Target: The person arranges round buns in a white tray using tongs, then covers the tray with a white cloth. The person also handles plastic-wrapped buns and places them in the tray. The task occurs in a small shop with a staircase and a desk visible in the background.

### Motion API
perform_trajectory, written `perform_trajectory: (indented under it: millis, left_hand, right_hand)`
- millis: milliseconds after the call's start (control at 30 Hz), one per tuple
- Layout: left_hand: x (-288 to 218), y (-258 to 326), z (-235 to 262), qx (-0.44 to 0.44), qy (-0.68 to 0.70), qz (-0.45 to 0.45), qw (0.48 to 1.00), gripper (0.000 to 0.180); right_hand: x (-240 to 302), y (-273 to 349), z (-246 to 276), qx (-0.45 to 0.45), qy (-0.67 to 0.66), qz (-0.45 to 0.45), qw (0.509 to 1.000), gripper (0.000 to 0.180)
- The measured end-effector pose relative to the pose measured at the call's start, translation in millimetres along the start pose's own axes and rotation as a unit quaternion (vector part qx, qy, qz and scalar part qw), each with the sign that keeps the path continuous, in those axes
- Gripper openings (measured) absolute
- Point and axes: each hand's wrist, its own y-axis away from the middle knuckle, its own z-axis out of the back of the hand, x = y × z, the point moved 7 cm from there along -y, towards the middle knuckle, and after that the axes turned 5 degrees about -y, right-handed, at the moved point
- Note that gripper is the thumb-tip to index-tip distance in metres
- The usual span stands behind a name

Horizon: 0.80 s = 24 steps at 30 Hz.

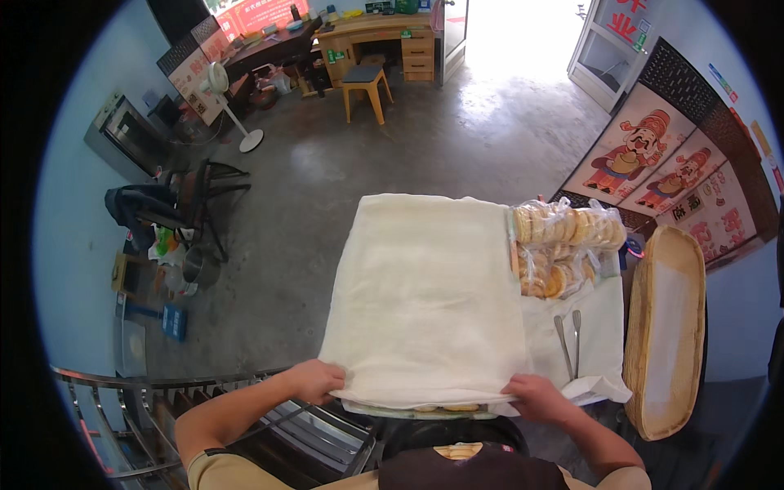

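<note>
The left hand (317, 381) and the right hand (535, 397) each pinch a near corner of the cream cloth (429, 294), which lies spread left of the bagged breads (567, 227), probably because two held corners make its front edge straight.

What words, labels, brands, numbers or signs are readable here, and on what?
I won't copy wording, only say where it stands:
Glass door: large red characters, legible.
Folding screen: dark characters near cartoon figures.
Red banner: pale characters, too small to read.
Blue object: marks too small to read.
Cream cloth: no writing visible.
</note>
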Motion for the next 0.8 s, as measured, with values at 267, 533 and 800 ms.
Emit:
perform_trajectory:
  millis: [267, 533, 800]
  left_hand:
    - [-1, -11, -38, 0.17, -0.038, 0.096, 0.98, 0.025]
    - [-14, 0, -66, 0.254, -0.085, 0.142, 0.953, 0.034]
    - [-71, -80, -22, 0.058, -0.024, 0.086, 0.994, 0.047]
  right_hand:
    - [-6, 29, -34, -0.062, 0.089, 0.028, 0.994, 0.03]
    - [-14, 49, -75, -0.052, 0.177, 0.033, 0.982, 0.025]
    - [-60, 82, -21, -0.186, 0.059, -0.092, 0.976, 0.018]
